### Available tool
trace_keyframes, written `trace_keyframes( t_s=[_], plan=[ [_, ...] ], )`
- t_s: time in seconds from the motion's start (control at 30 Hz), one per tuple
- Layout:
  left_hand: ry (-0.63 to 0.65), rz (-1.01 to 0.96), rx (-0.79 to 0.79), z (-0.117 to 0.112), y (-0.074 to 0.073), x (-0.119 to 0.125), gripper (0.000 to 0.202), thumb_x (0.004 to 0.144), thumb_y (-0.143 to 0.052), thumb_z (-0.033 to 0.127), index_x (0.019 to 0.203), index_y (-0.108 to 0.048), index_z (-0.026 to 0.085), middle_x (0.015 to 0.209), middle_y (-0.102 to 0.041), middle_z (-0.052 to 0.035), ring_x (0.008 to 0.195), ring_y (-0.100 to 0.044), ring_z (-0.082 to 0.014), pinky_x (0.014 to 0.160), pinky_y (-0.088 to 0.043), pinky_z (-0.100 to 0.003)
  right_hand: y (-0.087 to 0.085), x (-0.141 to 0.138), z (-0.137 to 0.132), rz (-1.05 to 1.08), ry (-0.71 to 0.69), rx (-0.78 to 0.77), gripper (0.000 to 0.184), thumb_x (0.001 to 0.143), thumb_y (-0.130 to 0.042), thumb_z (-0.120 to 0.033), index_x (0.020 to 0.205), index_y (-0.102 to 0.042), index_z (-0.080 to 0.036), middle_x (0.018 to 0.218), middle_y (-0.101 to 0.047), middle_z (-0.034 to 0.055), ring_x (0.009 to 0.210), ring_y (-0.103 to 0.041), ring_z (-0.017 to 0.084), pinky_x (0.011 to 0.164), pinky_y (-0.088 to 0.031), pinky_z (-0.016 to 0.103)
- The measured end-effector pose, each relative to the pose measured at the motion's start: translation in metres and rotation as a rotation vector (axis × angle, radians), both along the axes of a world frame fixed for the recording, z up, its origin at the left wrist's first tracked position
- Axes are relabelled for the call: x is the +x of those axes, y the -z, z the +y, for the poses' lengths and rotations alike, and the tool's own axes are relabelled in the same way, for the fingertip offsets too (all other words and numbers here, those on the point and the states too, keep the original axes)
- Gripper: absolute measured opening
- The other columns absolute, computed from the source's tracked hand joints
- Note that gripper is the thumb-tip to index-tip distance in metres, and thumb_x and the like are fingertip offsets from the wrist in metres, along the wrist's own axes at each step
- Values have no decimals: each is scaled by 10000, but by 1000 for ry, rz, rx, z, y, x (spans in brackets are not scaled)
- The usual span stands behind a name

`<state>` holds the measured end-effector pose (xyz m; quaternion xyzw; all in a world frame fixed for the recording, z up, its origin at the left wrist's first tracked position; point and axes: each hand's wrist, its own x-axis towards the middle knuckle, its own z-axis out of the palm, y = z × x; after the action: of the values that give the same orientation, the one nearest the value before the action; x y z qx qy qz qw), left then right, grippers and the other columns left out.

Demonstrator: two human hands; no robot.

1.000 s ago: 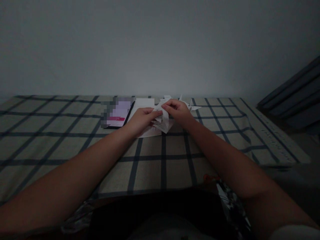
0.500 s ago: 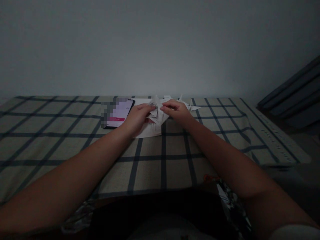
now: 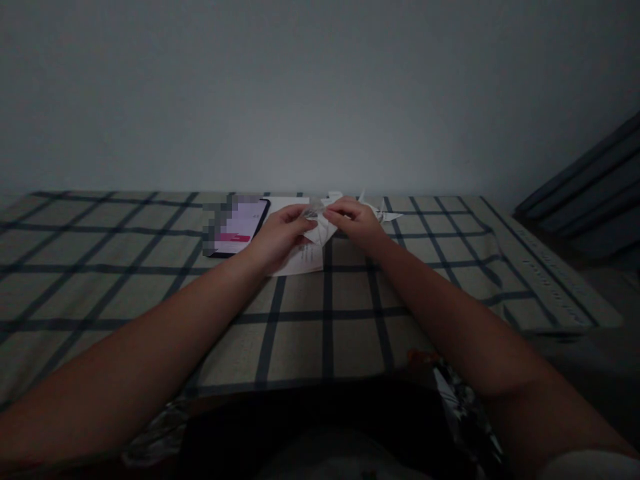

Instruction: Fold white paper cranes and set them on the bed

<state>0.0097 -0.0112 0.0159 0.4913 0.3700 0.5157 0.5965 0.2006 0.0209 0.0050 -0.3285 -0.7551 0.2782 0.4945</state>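
A folded piece of white paper [image 3: 321, 230] is held up between my two hands, at the far middle of the table. My left hand [image 3: 281, 233] pinches its left side between thumb and fingers. On the other side, my right hand [image 3: 353, 219] has its fingertips closed on the paper's upper right part. Below the fold lies a flat printed sheet [image 3: 300, 262], partly covered by my left hand. Pointed folded paper shapes [image 3: 391, 217] sit just behind and right of my right hand, partly hidden by it.
A phone [image 3: 237, 227] with a lit screen lies left of my left hand, its left side pixelated. The checked tablecloth [image 3: 300, 340] spans the table up to the grey wall [image 3: 320, 100]. Dark slanted folds [image 3: 590, 193] stand beyond the right edge.
The folded paper has turned and tilted lower between my fingers. My left fingers have shifted slightly on it. My right hand has barely moved; the phone and the sheet have stayed put.
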Motion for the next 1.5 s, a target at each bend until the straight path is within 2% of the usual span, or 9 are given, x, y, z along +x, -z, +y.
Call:
trace_keyframes(
  t_s=[0.17, 0.33, 0.47, 0.6, 0.77, 0.9, 1.1, 1.3, 1.5],
  plan=[
    [-51, 49, 54, 5, 5, -4, 323, 668, -807, 210, 989, -791, 181, 944, -759, -47, 753, -634, -143, 636, -463, -241, 7, -2, 6, 49, -94, -91, 330, 829, -743, -498, 967, -757, -198, 1036, -724, 70, 972, -651, 185, 907, -526, 359],
    [-81, 58, 60, 6, 6, -4, 292, 682, -819, 248, 966, -811, 181, 965, -771, -62, 775, -640, -151, 632, -447, -241, 8, -6, 6, 63, -140, -225, 395, 811, -742, -542, 986, -752, -187, 985, -744, 62, 881, -659, 174, 799, -542, 329],
    [-63, 54, 13, 4, 5, -3, 200, 685, -835, 297, 822, -785, 161, 816, -742, -58, 674, -614, -146, 611, -436, -260, 1, -6, 0, 9, -65, -187, 344, 813, -733, -524, 878, -753, -187, 904, -744, 44, 852, -649, 175, 805, -531, 328],
    [-76, 103, -19, 3, 5, -4, 242, 686, -862, 361, 731, -739, 157, 717, -700, -44, 602, -586, -138, 571, -405, -265, -1, -6, -2, -29, -22, -155, 338, 829, -709, -527, 827, -741, -191, 854, -738, 39, 824, -631, 177, 822, -521, 339],
    [-120, 143, 32, 4, 6, -4, 276, 709, -839, 404, 656, -718, 162, 659, -668, -32, 590, -566, -135, 575, -407, -267, 2, -5, 1, -9, -1, -65, 328, 855, -705, -520, 786, -710, -199, 924, -717, 64, 908, -634, 190, 893, -510, 365],
    [-137, 138, 65, 4, 7, -4, 300, 694, -853, 439, 683, -734, 164, 708, -696, -41, 635, -586, -146, 609, -428, -268, 4, -7, 1, 30, 8, -74, 297, 850, -721, -496, 796, -722, -203, 930, -702, 57, 924, -628, 185, 913, -514, 368],
    [-175, 131, 118, 3, 6, -4, 278, 711, -854, 439, 749, -771, 176, 754, -734, -37, 657, -602, -151, 633, -446, -266, 6, -10, 1, 98, -111, -315, 342, 799, -748, -499, 941, -753, -187, 907, -714, 33, 806, -626, 155, 734, -546, 303],
    [-190, 222, 97, 0, 5, -3, 259, 714, -842, 421, 729, -769, 173, 699, -703, -28, 603, -562, -133, 586, -410, -258, 2, -9, -1, 63, -17, -227, 306, 802, -746, -489, 864, -754, -189, 871, -739, 26, 829, -639, 170, 823, -527, 323],
    [-160, 158, 45, 0, 5, -1, 301, 650, -875, 403, 781, -769, 153, 755, -726, -50, 641, -601, -142, 593, -431, -257, 4, -8, -2, 53, 8, -211, 349, 826, -717, -525, 874, -746, -180, 868, -736, 34, 811, -634, 176, 784, -503, 321]
  ],
)
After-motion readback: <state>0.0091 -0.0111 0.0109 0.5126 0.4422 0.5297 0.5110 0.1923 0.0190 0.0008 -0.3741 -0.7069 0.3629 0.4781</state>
